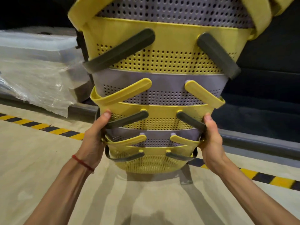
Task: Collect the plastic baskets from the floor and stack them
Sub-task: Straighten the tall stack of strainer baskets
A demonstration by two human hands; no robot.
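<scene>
— Fingers (106, 115) gripping?
— Yes. Left hand (95, 137) and right hand (211, 138) clasp the stack (155, 120) low on its sides, thumbs in front.
— Where's the stack?
— Just ahead, base down at the floor (48, 159), yellow and grey baskets nested. Striped tape (40, 125) runs behind it, and a wrapped bundle (32, 70) lies far left.

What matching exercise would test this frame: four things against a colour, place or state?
1 left hand
2 right hand
3 striped floor tape
4 wrapped bundle

A yellow and black
B beyond the tape, left of the basket stack
C red string at its wrist
D grips the basket stack's right side

Pairs: 1-C; 2-D; 3-A; 4-B
</scene>
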